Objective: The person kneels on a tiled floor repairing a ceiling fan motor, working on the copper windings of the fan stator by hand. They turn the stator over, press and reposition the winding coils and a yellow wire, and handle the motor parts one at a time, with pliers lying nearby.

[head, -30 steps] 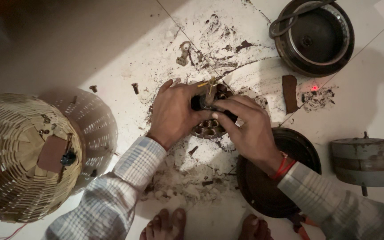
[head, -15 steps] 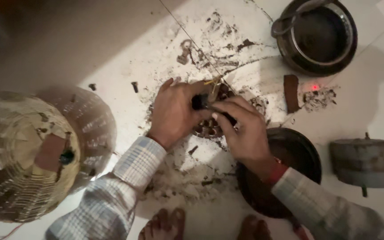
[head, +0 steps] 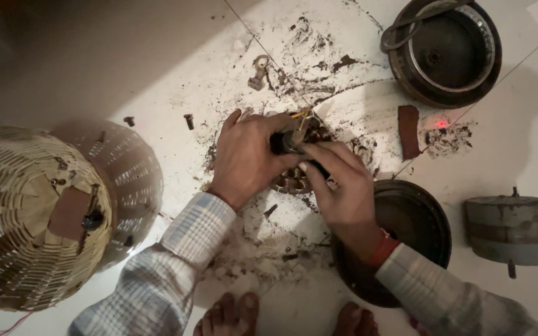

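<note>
Gripping: left hand (head: 247, 155) clasped the coil core (head: 294, 177)
Right hand (head: 340, 186): pinched a dark tool (head: 284, 142) over the core
Beside right hand: round housing (head: 428, 218) on the floor (head: 157, 74)

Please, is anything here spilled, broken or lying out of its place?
Yes. Dark crumbs and pale dust are spread over the white floor around both hands. Loose bolts lie apart near the wicker basket, and a small red light spot shines on the debris.
</note>
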